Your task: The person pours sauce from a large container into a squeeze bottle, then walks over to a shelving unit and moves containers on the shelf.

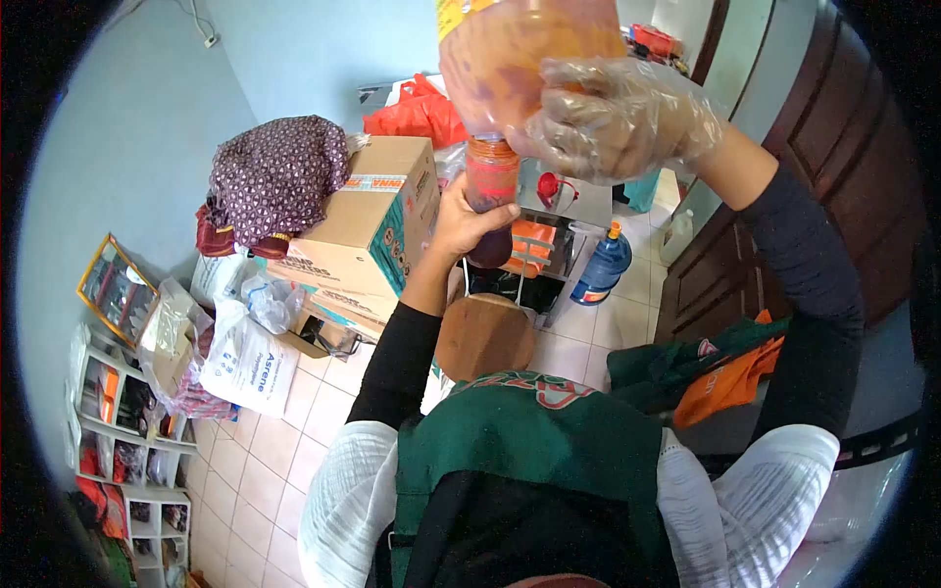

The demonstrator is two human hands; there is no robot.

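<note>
My left hand (469, 218) is bare and wrapped around a narrow bottle (492, 181), reddish at the neck and dark in its lower part. Above it, a large clear plastic jug (500, 73) with a yellow label and orange-brown smears on its walls is tipped with its lower end against the bottle's mouth. My right hand (627, 120), in a clear plastic glove, grips the side of this jug. The jug's top runs out of the frame. Behind the bottle, a red plastic cap-like piece (552, 184) lies on a grey table (588, 204).
Below the bottle stands a round wooden stool (484, 338). Stacked cardboard boxes (368, 211) with patterned cloth (279, 181) on top are at left. A blue water jug (602, 267) sits on the tiled floor, near a brown door (730, 255). Plastic bags (245, 358) lie at left.
</note>
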